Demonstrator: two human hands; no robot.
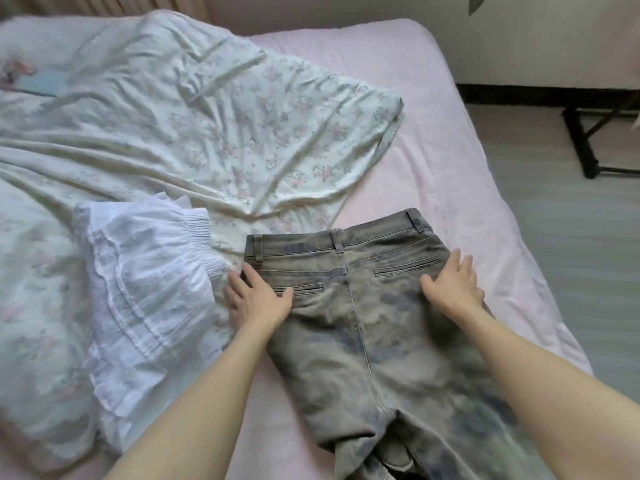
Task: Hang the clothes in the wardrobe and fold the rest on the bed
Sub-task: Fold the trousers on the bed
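A bed (433, 109) with a pink sheet stands beside grey floor (554, 220), carrying a floral quilt (207, 126) and white skirt (145, 271). Mottled trousers (374, 323) lie flat near its edge; the left hand (256, 296) and right hand (453, 282) press on them, fingers spread.

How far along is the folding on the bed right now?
Nothing looks folded yet. In hand: the jeans lie flat, back pockets up, on the pink bed, with the left hand and right hand pressing flat on the seat. Left: fold the jeans, then the white skirt lying spread out beside them. The wardrobe is out of view.
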